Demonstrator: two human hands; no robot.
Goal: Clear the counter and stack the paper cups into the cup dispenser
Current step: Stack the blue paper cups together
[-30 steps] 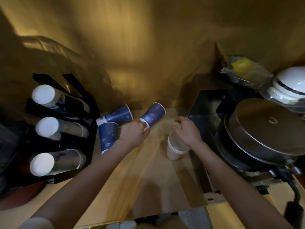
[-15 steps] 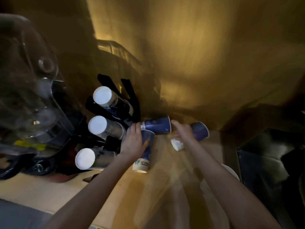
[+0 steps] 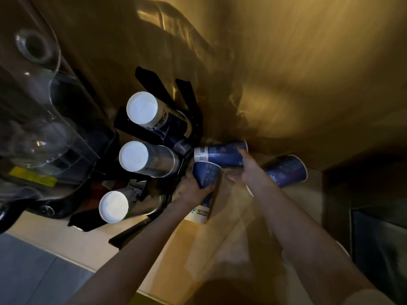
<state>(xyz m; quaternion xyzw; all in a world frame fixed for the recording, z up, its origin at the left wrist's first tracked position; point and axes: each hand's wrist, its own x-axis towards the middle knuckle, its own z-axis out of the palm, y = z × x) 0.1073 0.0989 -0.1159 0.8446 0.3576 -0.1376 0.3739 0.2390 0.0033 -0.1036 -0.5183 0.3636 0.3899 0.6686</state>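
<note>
Three blue paper cups lie on the wooden counter beside the black cup dispenser. My left hand grips the nearest blue cup, which points its mouth toward the dispenser. My right hand closes on the far blue cup, which lies sideways against the wall. A third blue cup lies just right of my right wrist. The dispenser holds three slanted cup stacks with white ends: top, middle, bottom.
A clear plastic machine housing stands left of the dispenser. The gold wall rises right behind the cups. A dark steel appliance sits at the right edge. The rim of a white cup peeks out beside my right forearm.
The view swung left, away from the pot and white cup. My left hand closed on the nearest blue cup, and my right hand moved from the third cup to the one by the wall.
</note>
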